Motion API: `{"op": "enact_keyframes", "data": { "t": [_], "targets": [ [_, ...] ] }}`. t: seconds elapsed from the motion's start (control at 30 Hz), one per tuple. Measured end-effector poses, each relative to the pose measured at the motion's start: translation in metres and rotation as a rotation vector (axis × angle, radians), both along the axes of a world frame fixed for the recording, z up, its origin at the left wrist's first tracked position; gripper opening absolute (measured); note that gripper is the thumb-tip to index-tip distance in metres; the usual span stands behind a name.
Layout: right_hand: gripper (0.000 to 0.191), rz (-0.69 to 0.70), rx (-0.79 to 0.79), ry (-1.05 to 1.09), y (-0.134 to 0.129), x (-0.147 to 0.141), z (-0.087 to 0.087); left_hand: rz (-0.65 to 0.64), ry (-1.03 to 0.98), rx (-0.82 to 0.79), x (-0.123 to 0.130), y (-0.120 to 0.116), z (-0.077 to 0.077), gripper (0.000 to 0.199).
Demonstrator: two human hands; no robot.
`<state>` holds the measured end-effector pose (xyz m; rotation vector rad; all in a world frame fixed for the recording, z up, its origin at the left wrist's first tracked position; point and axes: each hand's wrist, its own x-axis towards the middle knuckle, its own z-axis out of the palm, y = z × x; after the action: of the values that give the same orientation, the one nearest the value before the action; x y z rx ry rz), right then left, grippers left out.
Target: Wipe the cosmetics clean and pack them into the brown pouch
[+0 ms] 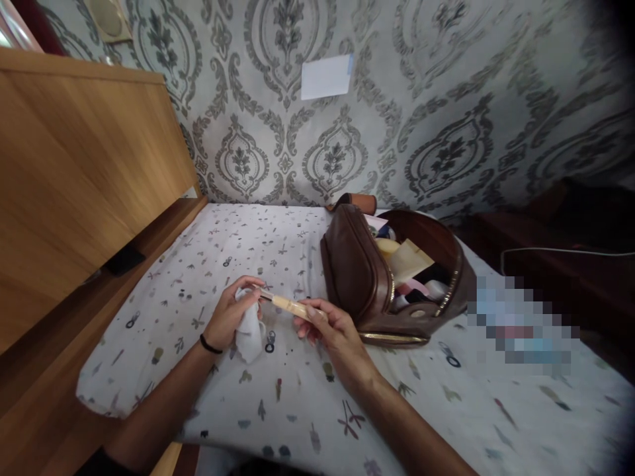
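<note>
My right hand [330,330] is closed around the pale wooden handle of what looks like a makeup brush [285,305], thumb on top. The brush slants up to the left, and a shiny metal collar shows near its far end. My left hand [233,311], with a black band on the wrist, is closed on a white wipe [249,334] that hangs down below the fingers. The brush's tip reaches the left fingers and wipe, which hide it. An open brown leather bag [354,264], with gold zips and several small items inside, lies just beyond my right hand.
A white patterned cloth [238,238] covers the surface beneath my hands. On the left rises a wooden cabinet [94,165]. Behind, a white card [326,77] is on the patterned wall. A pale cable [565,250] runs at the right over dark furniture; a blurred patch lies nearby.
</note>
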<state>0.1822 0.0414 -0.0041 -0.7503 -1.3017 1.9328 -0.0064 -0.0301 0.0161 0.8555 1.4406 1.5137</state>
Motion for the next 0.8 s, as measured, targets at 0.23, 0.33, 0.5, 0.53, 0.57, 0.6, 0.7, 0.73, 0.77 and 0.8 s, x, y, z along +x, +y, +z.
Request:
{"op": "enact_keyframes", "data": {
  "t": [0.23,0.33,0.5,0.53,0.57,0.6,0.7,0.73,0.77,0.8],
  "targets": [
    [0.040,0.021,0.013,-0.002,0.0010,-0.0005,-0.0036,0.049,-0.045,-0.071,0.0004,0.0030,-0.0041,0.049],
    [0.040,0.024,0.011,-0.002,0.0014,-0.0003,-0.0041,0.026,-0.017,-0.053,0.0000,0.0019,-0.0021,0.047],
    [0.042,0.017,-0.001,-0.005,0.0012,0.0001,-0.0023,0.020,0.001,-0.036,-0.0001,0.0023,-0.0014,0.048],
    [0.042,0.017,-0.003,-0.006,0.0011,0.0000,-0.0021,0.027,-0.009,-0.040,-0.0002,0.0027,-0.0022,0.049],
    [0.043,0.017,-0.003,-0.007,0.0010,-0.0001,-0.0020,0.034,-0.020,-0.048,-0.0002,0.0030,-0.0030,0.050],
    [0.043,0.016,-0.002,-0.007,0.0009,-0.0002,-0.0020,0.041,-0.031,-0.055,-0.0002,0.0032,-0.0036,0.050],
    [0.043,0.017,-0.004,-0.010,0.0007,-0.0005,-0.0019,0.048,-0.042,-0.056,0.0005,0.0030,-0.0027,0.050],
    [0.043,0.018,-0.006,-0.012,0.0007,-0.0005,-0.0017,0.046,-0.038,-0.050,0.0009,0.0027,-0.0016,0.050],
    [0.043,0.020,-0.007,-0.013,0.0006,-0.0004,-0.0015,0.042,-0.035,-0.045,0.0013,0.0024,-0.0004,0.049],
    [0.043,0.021,-0.006,-0.012,0.0006,-0.0004,-0.0012,0.037,-0.031,-0.041,0.0017,0.0021,0.0007,0.048]
  ]
}}
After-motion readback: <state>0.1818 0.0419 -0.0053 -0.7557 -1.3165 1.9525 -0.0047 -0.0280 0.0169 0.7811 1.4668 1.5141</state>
